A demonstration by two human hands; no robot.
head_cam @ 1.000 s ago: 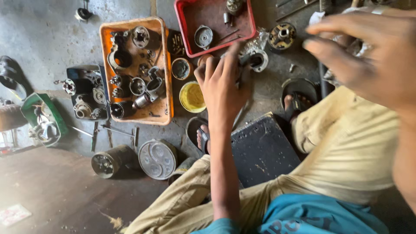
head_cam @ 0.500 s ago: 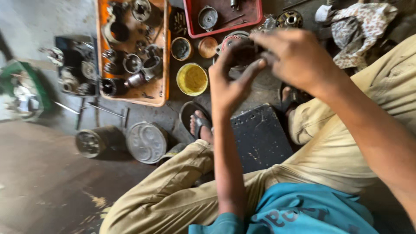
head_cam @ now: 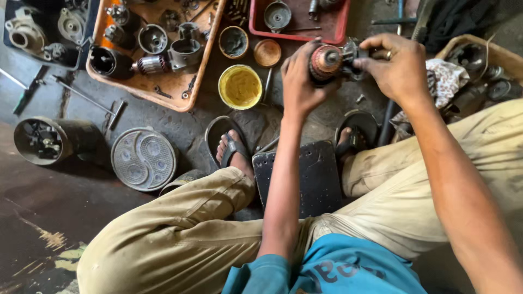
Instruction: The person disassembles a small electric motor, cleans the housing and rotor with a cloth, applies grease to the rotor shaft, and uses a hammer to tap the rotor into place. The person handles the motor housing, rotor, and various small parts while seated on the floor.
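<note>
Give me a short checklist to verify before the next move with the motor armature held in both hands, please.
1. Left hand grips the armature around its copper windings: ok.
2. Right hand holds the dark end part: ok.
3. Armature is clear of the floor and the red tray: ok.
4. Yellow grease tin stands open beside the left hand: ok.
5. End part fully seated on the shaft: cannot tell, fingers hide it.
6. Feet stay away from the loose parts on the floor: ok.
</note>
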